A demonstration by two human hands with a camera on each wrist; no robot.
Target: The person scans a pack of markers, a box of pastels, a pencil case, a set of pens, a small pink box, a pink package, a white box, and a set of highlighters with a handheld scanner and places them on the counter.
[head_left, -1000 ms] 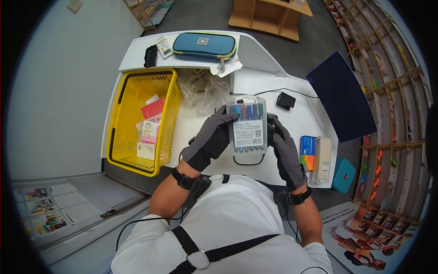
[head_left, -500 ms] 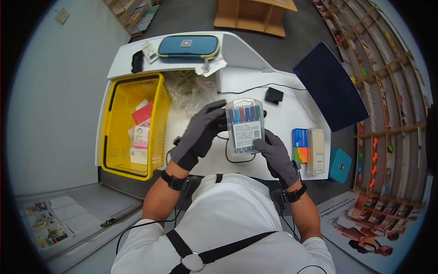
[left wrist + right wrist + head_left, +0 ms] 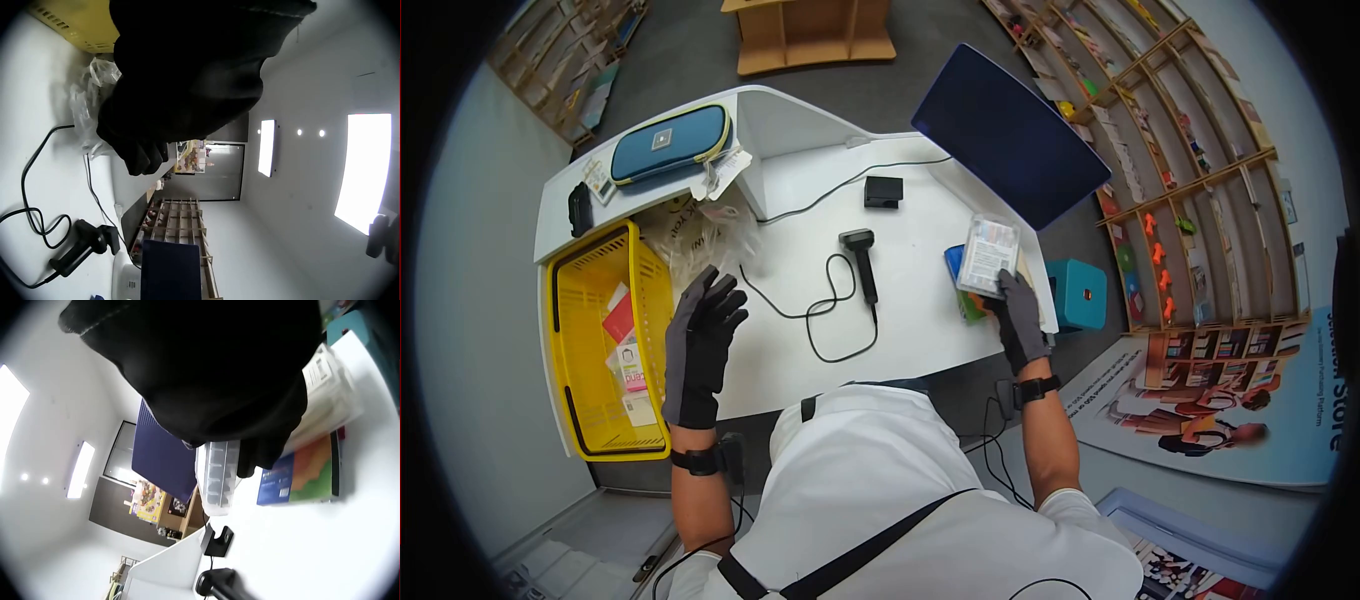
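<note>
Here the right hand (image 3: 1020,320) has its grip closed round the near short end of the marker pack (image 3: 988,255), fingers curled under it and thumb on top. The pack is lifted off the worktop (image 3: 920,320) at its right edge, just above a coloured box (image 3: 956,268) lying there. Its long axis runs away from the person toward the dark screen (image 3: 1010,135), and its labelled face is turned up. A teal box (image 3: 1078,295) stands just beyond the worktop edge, to the right of the hand.

The left hand (image 3: 700,340) hovers over the worktop beside the yellow basket (image 3: 565,300), its grip wide open, fingers spread and holding nothing. Between the two hands lie a barcode scanner (image 3: 862,262) and its looped cable (image 3: 825,320); bare worktop surrounds them.
</note>
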